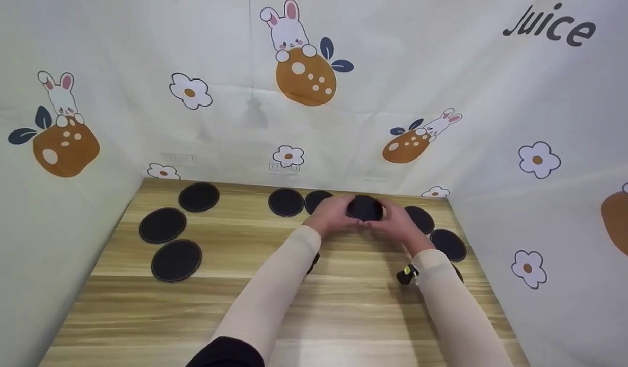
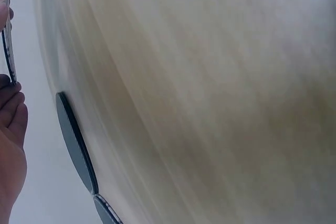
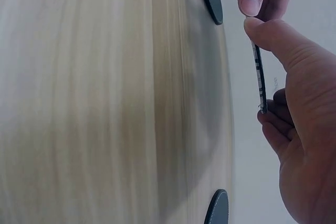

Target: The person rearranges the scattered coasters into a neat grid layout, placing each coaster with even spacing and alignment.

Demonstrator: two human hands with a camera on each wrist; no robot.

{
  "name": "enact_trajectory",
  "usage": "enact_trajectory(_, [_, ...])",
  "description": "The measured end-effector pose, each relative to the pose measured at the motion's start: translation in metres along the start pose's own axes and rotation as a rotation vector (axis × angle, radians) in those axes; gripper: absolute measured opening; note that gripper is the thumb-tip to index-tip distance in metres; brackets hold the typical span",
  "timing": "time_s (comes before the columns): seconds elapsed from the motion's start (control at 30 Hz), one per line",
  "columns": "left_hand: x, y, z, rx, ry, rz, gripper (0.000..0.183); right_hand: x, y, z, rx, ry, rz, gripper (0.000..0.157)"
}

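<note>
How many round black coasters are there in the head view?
9: three coasters left, two back centre, one in both hands, two right, one mostly behind the right sleeve; more may be hidden.

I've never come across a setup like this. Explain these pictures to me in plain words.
There is no machine at work here, just a person's left hand and right hand. The widest picture comes from a camera worn on the head, looking forward and down. The other two come from cameras on the wrists, one each, which is why the table looks tipped sideways there. Both hands together hold one dark disc by its edge, raised off the wood-grain surface. Other discs lie around: three at the left, two near the back middle, two at the right, and apparently another mostly hidden by the right sleeve.
</note>
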State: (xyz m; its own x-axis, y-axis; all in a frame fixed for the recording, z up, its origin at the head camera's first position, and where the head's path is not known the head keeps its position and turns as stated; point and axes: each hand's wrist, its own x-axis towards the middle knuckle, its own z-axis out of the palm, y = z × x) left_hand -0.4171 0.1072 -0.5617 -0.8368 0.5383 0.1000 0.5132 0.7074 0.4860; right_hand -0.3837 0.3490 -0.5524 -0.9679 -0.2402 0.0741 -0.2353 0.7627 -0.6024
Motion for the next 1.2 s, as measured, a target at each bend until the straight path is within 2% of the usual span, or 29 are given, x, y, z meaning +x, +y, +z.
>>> enact_trajectory(0.23, [0.003,-0.011,-0.008,-0.014,0.04,-0.007,0.075,0.016,-0.006,0.0,0.017,0.005,-0.059,0.085])
enact_trajectory(0.53, [0.006,-0.02,-0.019,-0.02,0.075,0.01,0.067,0.028,-0.019,0.0,0.027,0.008,-0.035,0.084])
enact_trajectory(0.8, [0.006,-0.022,-0.026,-0.045,0.072,-0.005,0.07,0.036,-0.023,0.0,0.037,0.023,-0.07,0.083])
enact_trajectory(0.97, [0.006,-0.02,-0.03,-0.052,0.071,-0.007,0.067,0.038,-0.022,0.0,0.042,0.031,-0.075,0.081])
enact_trajectory(1.2, [0.008,-0.019,-0.028,-0.029,0.071,-0.024,0.067,0.039,-0.019,0.002,0.06,0.054,-0.098,0.077])
